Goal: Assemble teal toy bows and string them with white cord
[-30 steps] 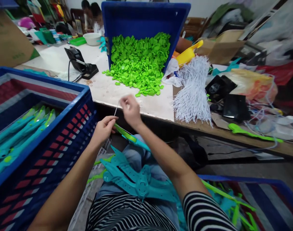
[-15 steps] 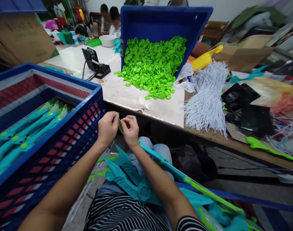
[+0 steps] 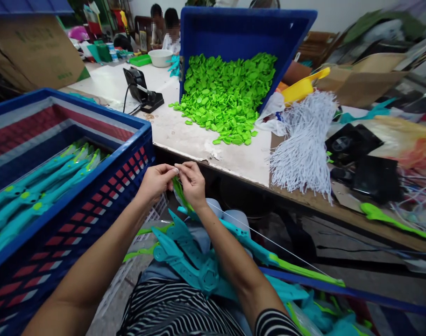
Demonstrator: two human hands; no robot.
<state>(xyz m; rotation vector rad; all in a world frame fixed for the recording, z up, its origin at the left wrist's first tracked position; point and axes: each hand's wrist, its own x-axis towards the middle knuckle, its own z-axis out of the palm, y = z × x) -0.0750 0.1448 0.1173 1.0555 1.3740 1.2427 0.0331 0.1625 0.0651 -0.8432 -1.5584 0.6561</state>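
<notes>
A teal and green toy bow (image 3: 209,276) lies across my lap. Its far green limb (image 3: 304,269) reaches out to the right, and its near green end (image 3: 180,190) points up between my hands. From the far tip a white string (image 3: 262,234) runs taut towards my fingers. My left hand (image 3: 156,181) pinches the string's end beside the near tip. Close against it, my right hand (image 3: 192,184) is closed in a pinch at the same spot, the string between its fingertips. Whether the string has a loop or knot there is hidden by the fingers.
At left, a blue crate (image 3: 129,156) holds several teal bows. A tipped blue bin (image 3: 241,32) spills green pieces (image 3: 227,98) onto the table. White strings (image 3: 302,149) hang over its edge at right. A soldering iron stand (image 3: 143,93) stands behind the crate. More bow parts (image 3: 318,310) lie lower right.
My hands have come together, and the right fingertips now meet the left. The white string now shows stretched along the bow. The bow's far limb has shifted slightly left, and the view has turned a little.
</notes>
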